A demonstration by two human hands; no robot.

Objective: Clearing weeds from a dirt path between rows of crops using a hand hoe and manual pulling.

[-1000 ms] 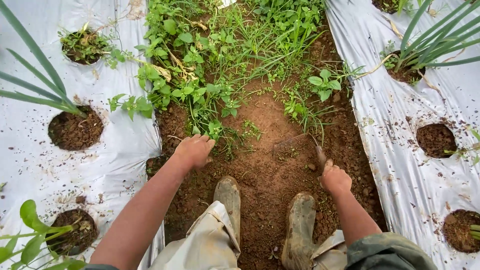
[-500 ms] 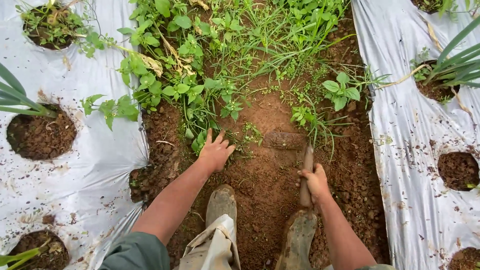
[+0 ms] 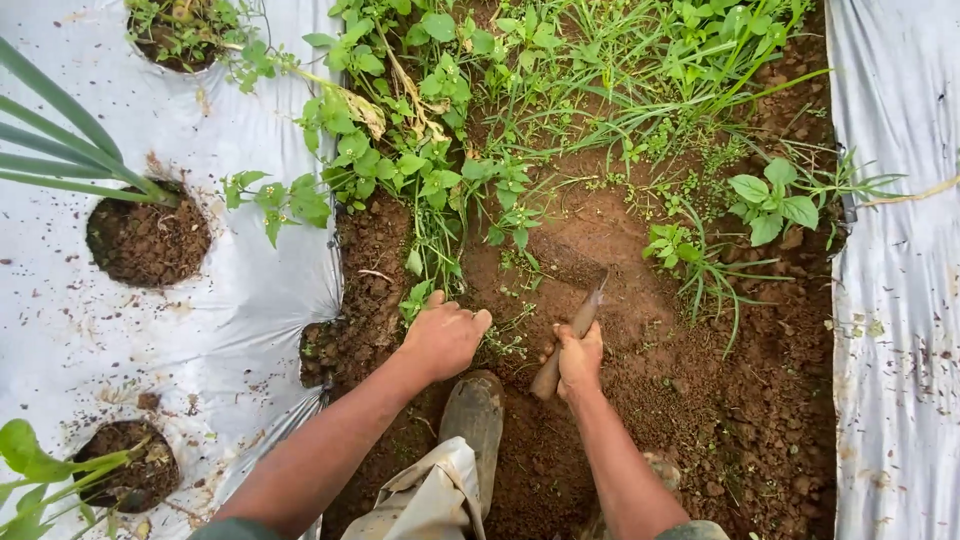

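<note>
My right hand (image 3: 579, 360) grips the wooden handle of a small hand hoe (image 3: 572, 335), whose blade end is dug into the brown soil (image 3: 620, 300) ahead of me. My left hand (image 3: 445, 335) is closed around the base of a clump of green weeds (image 3: 430, 265) at the edge of the furrow. Between my arms a muddy rubber boot (image 3: 478, 415) stands on the earth. Thick weeds (image 3: 560, 90) cover the furrow further ahead.
White plastic mulch sheets (image 3: 230, 300) lie on both sides of the soil strip, the right one (image 3: 895, 330) speckled with dirt. Round planting holes (image 3: 148, 238) in the left sheet hold soil and long-leaved plants (image 3: 70, 160). A small leafy weed (image 3: 775, 200) grows near the right sheet.
My left hand has shifted left and closed on the weed clump. My right hand has pushed the hoe forward into the soil. The view has moved slightly closer.
</note>
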